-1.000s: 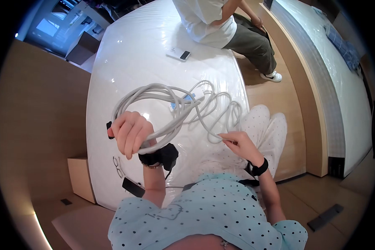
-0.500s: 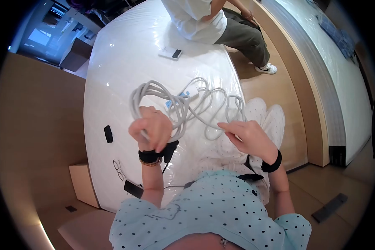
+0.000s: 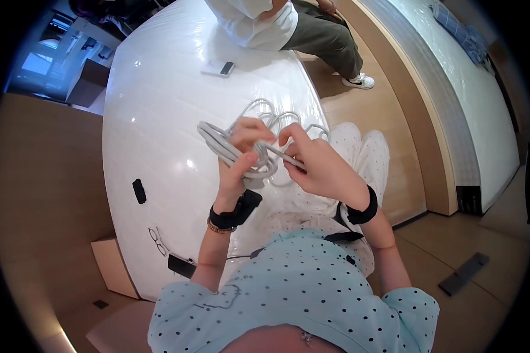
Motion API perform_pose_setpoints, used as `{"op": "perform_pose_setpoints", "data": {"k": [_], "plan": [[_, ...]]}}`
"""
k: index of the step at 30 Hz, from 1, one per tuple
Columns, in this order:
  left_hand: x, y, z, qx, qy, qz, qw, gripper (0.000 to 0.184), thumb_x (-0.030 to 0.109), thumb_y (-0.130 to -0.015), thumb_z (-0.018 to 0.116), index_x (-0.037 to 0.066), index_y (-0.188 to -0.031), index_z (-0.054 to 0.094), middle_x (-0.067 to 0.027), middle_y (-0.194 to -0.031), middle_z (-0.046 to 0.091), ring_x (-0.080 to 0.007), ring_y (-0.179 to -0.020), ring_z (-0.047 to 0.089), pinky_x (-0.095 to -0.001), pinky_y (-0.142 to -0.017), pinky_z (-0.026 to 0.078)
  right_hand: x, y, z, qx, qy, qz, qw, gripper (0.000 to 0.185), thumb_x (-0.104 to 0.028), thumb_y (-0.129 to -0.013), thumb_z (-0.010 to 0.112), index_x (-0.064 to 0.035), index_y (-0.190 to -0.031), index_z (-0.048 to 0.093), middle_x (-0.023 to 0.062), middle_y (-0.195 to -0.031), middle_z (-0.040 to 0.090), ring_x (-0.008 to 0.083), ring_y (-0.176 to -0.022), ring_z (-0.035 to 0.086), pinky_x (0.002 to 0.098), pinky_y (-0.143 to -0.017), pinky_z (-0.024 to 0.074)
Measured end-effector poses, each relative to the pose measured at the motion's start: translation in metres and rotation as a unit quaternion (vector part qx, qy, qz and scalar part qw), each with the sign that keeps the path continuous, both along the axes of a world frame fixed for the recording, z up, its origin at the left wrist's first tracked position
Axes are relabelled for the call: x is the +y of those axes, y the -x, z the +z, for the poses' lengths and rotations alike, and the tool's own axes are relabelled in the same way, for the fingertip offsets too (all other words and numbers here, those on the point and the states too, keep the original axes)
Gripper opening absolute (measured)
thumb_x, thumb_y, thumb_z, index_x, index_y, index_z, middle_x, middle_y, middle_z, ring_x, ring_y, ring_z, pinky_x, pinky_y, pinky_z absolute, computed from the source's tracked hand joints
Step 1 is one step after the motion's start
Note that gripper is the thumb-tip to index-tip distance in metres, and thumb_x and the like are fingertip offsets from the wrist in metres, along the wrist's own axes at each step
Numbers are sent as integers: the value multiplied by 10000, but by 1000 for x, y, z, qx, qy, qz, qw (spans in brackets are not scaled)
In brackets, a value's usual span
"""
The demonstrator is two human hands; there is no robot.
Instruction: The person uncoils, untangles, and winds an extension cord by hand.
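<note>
A grey power cord (image 3: 213,135) is gathered in several loops, with my left hand (image 3: 241,141) closed around the coil above the bed. Just beside it, my right hand (image 3: 324,167) pinches a length of the same cord that runs across from the loops, its fingertips close to those of the left. Looser bends of cord lie on the plastic-wrapped mattress (image 3: 159,106) beyond both hands. The power strip cannot be made out behind my hands. Black bands circle both wrists.
On the mattress lie a white box-like device (image 3: 218,69), a small black item (image 3: 139,191), eyeglasses (image 3: 156,241) and a phone (image 3: 181,266). Another person (image 3: 288,26) sits at the far edge. To the right stands a second wrapped mattress (image 3: 459,112).
My left hand has turned, bringing the coil upright to the right. My right hand has moved left and up to meet it, with cord in its fingers. The camera view has shifted slightly.
</note>
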State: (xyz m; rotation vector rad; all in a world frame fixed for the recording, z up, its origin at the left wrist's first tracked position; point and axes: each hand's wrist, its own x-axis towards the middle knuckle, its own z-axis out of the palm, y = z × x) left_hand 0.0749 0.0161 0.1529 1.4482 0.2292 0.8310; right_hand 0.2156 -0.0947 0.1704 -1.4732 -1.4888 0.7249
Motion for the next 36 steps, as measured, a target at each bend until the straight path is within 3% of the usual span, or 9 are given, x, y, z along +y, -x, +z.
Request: {"op": "perform_pose_setpoints", "data": {"k": [5, 10, 13, 16, 20, 23, 26, 32, 36], "plan": [[1, -6, -7, 47, 15, 19, 999, 531, 380, -785, 524, -23, -1128, 558, -135, -1031, 613, -213, -1009, 536, -334, -942, 362, 3, -2, 3, 22, -9, 3, 1000, 324, 64, -724, 527, -23, -969, 333, 154, -571, 496, 344, -556, 523, 391, -490, 361], [2, 5, -22, 134, 99, -60, 984, 429, 320, -834, 434, -46, -901, 645, -112, -929, 646, -167, -889, 568, -289, -842, 414, 3, -3, -4, 65, 14, 38, 997, 334, 32, -755, 583, -32, -972, 338, 73, -534, 492, 187, -441, 469, 297, -463, 339], [8, 9, -24, 163, 153, -83, 971, 435, 318, -837, 408, -51, -851, 639, -119, -869, 648, -165, -820, 577, -275, -782, 428, -3, 0, -11, 146, 89, 39, 985, 400, 13, -735, 637, -37, -1016, 357, 53, -697, 570, 125, -545, 530, 249, -522, 389], [17, 12, -25, 158, 118, -77, 977, 484, 340, -843, 354, -53, -794, 632, -135, -819, 648, -184, -770, 585, -283, -761, 438, -16, 6, -28, 353, 49, 49, 933, 514, -25, -698, 703, -47, -1112, 398, 71, -987, 570, 135, -834, 574, 253, -725, 439], [32, 16, -19, 89, 166, -28, 982, 594, 383, -836, 251, -69, -767, 630, -161, -805, 646, -227, -765, 586, -300, -772, 439, -31, 4, -47, 91, -70, -40, 993, 649, -157, -654, 767, -88, -1204, 428, 106, -1175, 448, 247, -1119, 444, 356, -946, 344], [36, 15, -9, 66, 183, -34, 980, 615, 395, -824, 237, -76, -766, 629, -177, -821, 643, -240, -782, 578, -301, -791, 428, -27, 13, -64, -100, -65, -116, 986, 561, -135, -663, 749, -92, -1152, 476, 103, -1176, 488, 256, -1143, 443, 356, -943, 355], [37, 17, -6, 49, 175, -50, 982, 620, 409, -815, 230, -82, -714, 596, -180, -768, 569, -300, -834, 534, -407, -923, 362, -17, 1, -87, -149, -68, -129, 978, 373, -106, -687, 721, -82, -1031, 579, 85, -1066, 582, 271, -1091, 501, 360, -935, 367], [56, 44, 0, 61, 95, -41, 993, 561, 403, -811, 257, -51, -697, 566, -168, -767, 539, -291, -849, 504, -470, -974, 337, -21, -20, -53, 171, -29, -43, 984, 181, 44, -699, 662, -15, -870, 669, 74, -889, 661, 211, -849, 629, 316, -817, 471], [59, 57, 6, 55, 98, -36, 993, 552, 409, -817, 250, -33, -697, 558, -146, -746, 520, -270, -835, 495, -464, -961, 348, -13, -25, -60, 67, -165, -75, 981, 175, 36, -739, 655, -8, -908, 668, 84, -907, 664, 177, -799, 632, 268, -714, 496]]}}
